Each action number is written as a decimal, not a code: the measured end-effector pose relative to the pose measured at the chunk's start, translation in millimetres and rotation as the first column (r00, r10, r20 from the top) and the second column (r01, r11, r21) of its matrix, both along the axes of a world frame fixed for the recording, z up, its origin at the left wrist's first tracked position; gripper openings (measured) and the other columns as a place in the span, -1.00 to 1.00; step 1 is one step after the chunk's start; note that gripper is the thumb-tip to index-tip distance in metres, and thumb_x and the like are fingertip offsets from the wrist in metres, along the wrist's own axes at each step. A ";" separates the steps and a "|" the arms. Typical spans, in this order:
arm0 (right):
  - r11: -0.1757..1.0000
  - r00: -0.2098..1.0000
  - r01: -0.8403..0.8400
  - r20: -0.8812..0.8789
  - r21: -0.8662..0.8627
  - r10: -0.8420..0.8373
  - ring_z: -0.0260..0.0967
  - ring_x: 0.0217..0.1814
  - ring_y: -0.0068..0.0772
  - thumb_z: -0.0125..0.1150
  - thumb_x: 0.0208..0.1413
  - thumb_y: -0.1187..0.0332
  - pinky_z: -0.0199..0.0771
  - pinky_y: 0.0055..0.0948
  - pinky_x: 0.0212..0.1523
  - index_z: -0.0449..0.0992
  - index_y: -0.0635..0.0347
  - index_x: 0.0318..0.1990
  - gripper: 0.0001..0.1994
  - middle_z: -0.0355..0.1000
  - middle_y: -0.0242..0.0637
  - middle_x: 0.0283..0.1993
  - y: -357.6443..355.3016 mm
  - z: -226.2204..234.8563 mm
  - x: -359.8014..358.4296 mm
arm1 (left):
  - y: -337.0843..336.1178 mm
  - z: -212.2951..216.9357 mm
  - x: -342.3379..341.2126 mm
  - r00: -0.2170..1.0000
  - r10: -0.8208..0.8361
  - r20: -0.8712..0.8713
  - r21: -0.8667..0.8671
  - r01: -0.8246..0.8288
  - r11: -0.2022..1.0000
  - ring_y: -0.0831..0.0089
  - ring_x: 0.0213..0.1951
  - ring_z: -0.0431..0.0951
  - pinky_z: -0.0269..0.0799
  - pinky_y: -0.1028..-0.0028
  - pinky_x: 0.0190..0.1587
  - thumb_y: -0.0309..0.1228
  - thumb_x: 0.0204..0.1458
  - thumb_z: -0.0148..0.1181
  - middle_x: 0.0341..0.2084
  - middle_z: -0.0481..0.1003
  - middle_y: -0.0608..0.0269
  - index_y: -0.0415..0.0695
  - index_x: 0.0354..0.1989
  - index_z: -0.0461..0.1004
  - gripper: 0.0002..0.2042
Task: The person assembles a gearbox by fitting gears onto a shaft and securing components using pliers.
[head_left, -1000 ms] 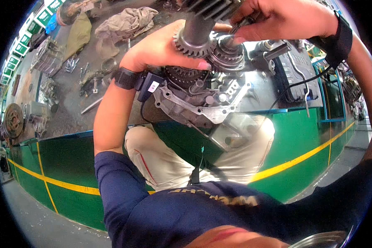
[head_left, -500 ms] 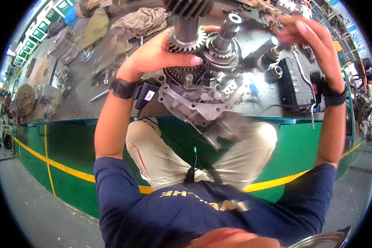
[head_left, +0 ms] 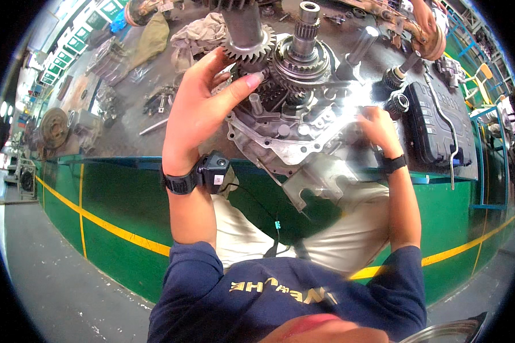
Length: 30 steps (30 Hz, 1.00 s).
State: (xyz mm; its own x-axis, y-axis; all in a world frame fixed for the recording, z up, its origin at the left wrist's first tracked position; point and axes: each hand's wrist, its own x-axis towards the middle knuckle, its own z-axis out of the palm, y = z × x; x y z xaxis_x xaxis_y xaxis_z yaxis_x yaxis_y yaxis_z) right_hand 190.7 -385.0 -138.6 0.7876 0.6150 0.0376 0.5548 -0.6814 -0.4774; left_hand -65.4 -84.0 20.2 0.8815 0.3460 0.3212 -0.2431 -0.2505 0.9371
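A silver gearbox housing stands at the bench's near edge, with two upright geared shafts in it. My left hand is at the left gear shaft, thumb across its front below the toothed gear and index finger running behind the teeth. The second gear shaft stands free of my hands, just to the right. My right hand is low over the housing's right side, fingers bent and smeared by motion. Whether it holds anything is hidden by blur and glare.
Loose gears and another shaft stand right of the housing. Beyond lie a black moulded case and a bent metal rod. Another person's hand is at the far right. A crumpled cloth lies behind my left hand.
My right hand has come down and inward from the loose shafts to the housing's right side. My left hand sits lower on the gear shaft, its fingers less far around it. The view has shifted.
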 end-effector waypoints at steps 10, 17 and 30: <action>0.509 0.650 0.613 -0.752 0.604 0.109 0.60 0.04 -0.09 0.13 0.37 0.04 0.64 -0.12 0.02 0.59 0.18 -0.27 -0.63 0.56 0.04 0.11 -35.2 27.3 20.6 | -1.9 -15.1 20.5 0.999 0.047 -0.024 -0.090 -0.049 0.995 0.56 -0.10 0.58 0.48 0.48 0.02 -0.46 0.11 0.41 -0.11 0.64 0.28 -0.27 0.08 0.52 -0.63; 0.262 0.452 0.514 -0.517 0.817 0.727 0.24 0.44 0.27 -0.02 0.35 0.04 0.21 0.29 0.42 0.50 0.23 0.05 -0.57 0.06 0.47 0.47 -66.3 108.6 -8.9 | -0.8 -19.3 27.8 0.998 0.021 0.062 -0.175 -0.010 0.984 0.57 -0.14 0.60 0.50 0.49 -0.03 -0.43 0.08 0.46 -0.16 0.65 0.26 -0.30 0.02 0.54 -0.63; -0.141 0.646 -0.513 0.489 0.847 0.586 0.07 0.35 -0.03 0.19 -0.28 0.51 0.28 0.02 0.21 0.37 0.29 0.25 -0.27 0.14 0.07 0.32 43.5 254.4 -123.9 | 35.1 -9.7 66.5 0.900 -0.386 0.201 0.120 0.369 0.922 0.54 0.04 0.53 0.39 0.45 0.20 -0.36 -0.08 0.61 0.00 0.63 0.30 -0.18 0.18 0.55 -0.40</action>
